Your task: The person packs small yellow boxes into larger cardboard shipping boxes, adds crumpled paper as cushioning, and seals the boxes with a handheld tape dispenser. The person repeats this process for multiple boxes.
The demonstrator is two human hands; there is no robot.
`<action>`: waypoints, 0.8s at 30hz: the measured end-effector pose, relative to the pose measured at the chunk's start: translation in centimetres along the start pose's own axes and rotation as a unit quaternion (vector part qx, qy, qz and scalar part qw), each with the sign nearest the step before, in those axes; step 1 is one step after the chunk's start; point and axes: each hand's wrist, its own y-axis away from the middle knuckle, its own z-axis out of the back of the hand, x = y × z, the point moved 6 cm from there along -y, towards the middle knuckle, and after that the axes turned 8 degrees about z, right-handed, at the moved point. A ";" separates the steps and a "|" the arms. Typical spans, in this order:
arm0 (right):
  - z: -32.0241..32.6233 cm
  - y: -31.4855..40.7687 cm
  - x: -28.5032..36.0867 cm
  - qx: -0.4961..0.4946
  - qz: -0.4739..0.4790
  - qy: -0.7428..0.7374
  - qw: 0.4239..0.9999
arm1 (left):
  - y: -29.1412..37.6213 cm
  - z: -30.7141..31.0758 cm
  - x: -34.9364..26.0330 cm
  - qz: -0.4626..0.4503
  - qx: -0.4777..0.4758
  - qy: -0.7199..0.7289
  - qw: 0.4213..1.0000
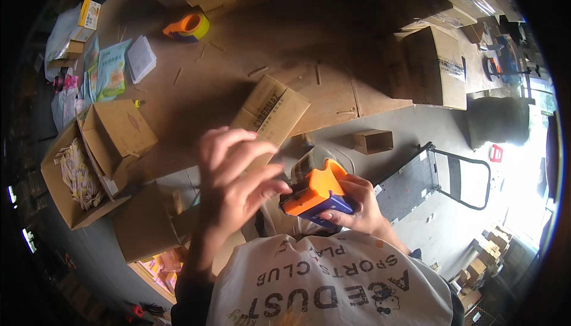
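Observation:
My right hand [357, 205] grips an orange and blue packing tape dispenser [319, 190] in front of my shirt, with a roll of clear tape on its far side. My left hand [243, 176] is raised beside the dispenser's cutting end, fingers spread and somewhat blurred; its thumb is close to that end, and whether it touches cannot be told. Beyond the left hand a small closed cardboard box [283, 107] with printed writing lies at the edge of the brown table [214, 85], partly hidden by the fingers.
A second tape dispenser [189, 27] lies farther back. Left are an open carton of small packets [109, 183], pouches [111, 69] and folded papers [142, 59]. A large carton [430, 67] stands right. On the floor are a small open box [374, 141] and a platform trolley [412, 185].

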 end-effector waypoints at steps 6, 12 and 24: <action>0.9 0.7 0.1 -0.014 -0.026 -0.015 0.999 | 0.0 2.3 2.2 0.075 -0.037 0.105 0.991; 1.0 0.8 0.3 -0.004 0.004 -0.019 1.000 | 2.4 -3.4 0.7 0.168 0.084 0.340 0.921; -0.2 1.6 1.7 0.054 0.075 -0.068 0.993 | 2.6 1.7 -3.6 -0.170 0.021 -0.002 0.985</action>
